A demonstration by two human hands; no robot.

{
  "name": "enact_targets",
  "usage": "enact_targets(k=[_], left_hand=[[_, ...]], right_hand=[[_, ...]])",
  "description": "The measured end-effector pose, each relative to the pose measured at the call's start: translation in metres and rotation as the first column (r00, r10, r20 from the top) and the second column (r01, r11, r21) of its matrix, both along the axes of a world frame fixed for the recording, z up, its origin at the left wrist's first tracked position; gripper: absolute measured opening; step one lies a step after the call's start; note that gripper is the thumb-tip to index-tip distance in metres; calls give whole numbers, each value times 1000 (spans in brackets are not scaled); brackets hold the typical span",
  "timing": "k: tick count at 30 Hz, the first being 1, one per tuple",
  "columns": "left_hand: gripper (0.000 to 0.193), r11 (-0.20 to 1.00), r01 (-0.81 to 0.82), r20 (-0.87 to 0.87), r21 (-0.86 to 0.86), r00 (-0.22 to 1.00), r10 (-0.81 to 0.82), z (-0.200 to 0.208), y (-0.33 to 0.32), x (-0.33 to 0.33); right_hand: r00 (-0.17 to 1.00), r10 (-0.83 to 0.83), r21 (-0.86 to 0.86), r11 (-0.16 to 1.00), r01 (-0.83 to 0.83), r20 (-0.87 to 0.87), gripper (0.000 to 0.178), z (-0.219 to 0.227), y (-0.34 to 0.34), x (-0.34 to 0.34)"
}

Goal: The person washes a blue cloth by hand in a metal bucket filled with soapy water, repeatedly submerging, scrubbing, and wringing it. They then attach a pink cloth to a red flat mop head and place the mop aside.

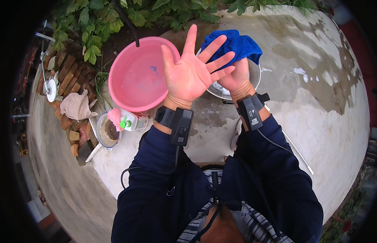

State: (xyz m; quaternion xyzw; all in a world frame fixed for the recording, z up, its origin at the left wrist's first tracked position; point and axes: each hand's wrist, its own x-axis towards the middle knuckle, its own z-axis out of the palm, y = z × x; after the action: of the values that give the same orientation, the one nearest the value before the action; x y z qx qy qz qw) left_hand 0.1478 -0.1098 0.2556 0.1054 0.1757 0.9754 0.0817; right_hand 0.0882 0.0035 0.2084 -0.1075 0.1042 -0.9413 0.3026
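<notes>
our left hand [189, 77] spreads wide while our nearer right hand [238, 77] grips the blue cloth [236, 43] ahead, over the metal basin [256, 76].

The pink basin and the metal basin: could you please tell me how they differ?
The pink basin looks somewhat larger than the metal basin, which is silvery. The left hand overlaps the pink basin's right side in this view, while the blue towel in the right hand hides the metal basin's far side. Both are round and open-topped.
</notes>
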Motion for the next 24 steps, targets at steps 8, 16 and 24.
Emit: enact_targets(k=[8, 16, 24], left_hand=[[85, 831, 412, -246, 373, 908, -339, -20, 20, 10], [72, 831, 382, -174, 403, 924, -341, -30, 25, 4], [45, -40, -408, -398, -912, 858, 325, -25, -14, -9]], right_hand=[[995, 75, -13, 997, -76, -71, 46, 20, 17, 4], [966, 256, -55, 965, -255, 20, 52, 6, 11, 21], [975, -59, 355, 925, 134, -216, 55, 11, 19, -8]])
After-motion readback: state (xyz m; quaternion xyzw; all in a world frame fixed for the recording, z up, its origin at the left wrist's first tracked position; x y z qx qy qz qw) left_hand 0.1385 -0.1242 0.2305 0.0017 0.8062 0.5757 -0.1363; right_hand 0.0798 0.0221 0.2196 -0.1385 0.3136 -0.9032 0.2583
